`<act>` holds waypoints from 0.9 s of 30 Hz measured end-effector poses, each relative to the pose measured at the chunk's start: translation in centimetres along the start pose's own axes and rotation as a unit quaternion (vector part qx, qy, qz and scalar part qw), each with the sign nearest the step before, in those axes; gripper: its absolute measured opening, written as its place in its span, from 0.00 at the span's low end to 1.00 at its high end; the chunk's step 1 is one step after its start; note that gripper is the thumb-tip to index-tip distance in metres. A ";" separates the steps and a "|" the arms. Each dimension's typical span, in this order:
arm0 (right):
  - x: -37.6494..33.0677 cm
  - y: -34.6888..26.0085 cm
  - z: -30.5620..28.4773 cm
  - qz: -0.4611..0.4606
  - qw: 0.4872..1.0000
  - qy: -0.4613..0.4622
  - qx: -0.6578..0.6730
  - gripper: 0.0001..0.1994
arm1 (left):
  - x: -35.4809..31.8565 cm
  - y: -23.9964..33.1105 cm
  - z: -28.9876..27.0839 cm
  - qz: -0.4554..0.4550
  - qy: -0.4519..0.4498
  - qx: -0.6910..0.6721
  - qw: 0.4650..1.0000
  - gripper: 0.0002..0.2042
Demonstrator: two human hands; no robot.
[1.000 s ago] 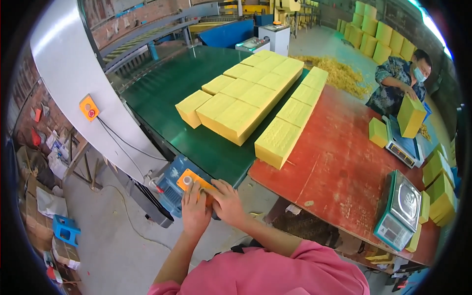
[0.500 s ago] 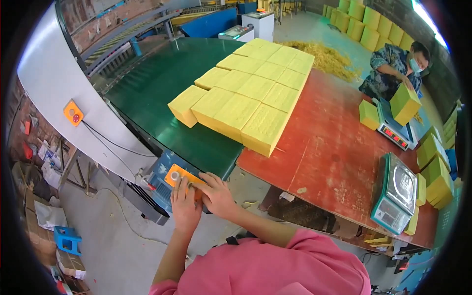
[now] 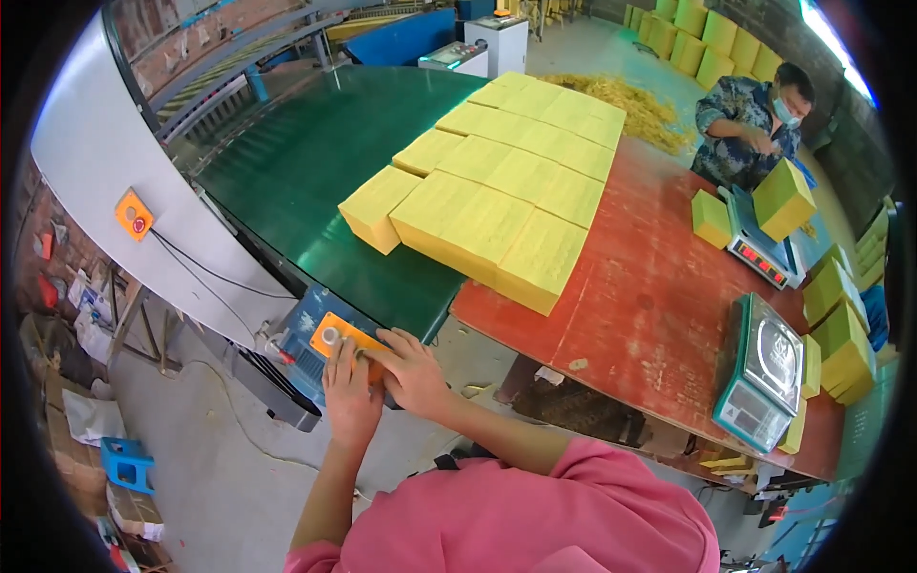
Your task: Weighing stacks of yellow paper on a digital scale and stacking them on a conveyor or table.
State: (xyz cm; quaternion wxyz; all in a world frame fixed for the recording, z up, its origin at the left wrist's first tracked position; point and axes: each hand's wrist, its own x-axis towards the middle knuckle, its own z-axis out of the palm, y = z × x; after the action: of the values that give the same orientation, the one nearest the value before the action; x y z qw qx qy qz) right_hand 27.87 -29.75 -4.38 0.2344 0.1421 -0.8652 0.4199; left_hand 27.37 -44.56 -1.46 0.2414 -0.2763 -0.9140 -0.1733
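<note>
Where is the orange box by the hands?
In the head view, the orange box sits left of centre, touched by the left hand and right hand, beside the blue motor.

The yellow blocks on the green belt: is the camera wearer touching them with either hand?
No; the left hand and right hand are both on the orange control box.

The orange control box [image 3: 359, 337] is a small, oblong push-button station with a round, pale grey button [image 3: 331, 335] towards its upper-left end. It sits aslant, its long side running from upper left down to lower right, over the blue motor [image 3: 308, 361] by the near corner of the green conveyor belt [image 3: 406, 296]. Fingers of the left hand [image 3: 351, 396] cover its lower edge just beside the button; those of the right hand [image 3: 411, 377] lie over its right end, hiding that part.
</note>
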 end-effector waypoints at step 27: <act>0.3 -0.2 -0.5 0.001 1.000 -0.019 -0.003 0.23 | 0.1 0.9 -0.3 -0.041 -0.005 -0.002 0.999 0.20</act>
State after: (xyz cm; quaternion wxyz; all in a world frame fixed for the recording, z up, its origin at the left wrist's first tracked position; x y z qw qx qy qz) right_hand 27.81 -29.46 -3.84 0.2181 0.1483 -0.8710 0.4145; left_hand 27.87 -43.96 -0.97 0.2291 -0.2400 -0.9253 -0.1837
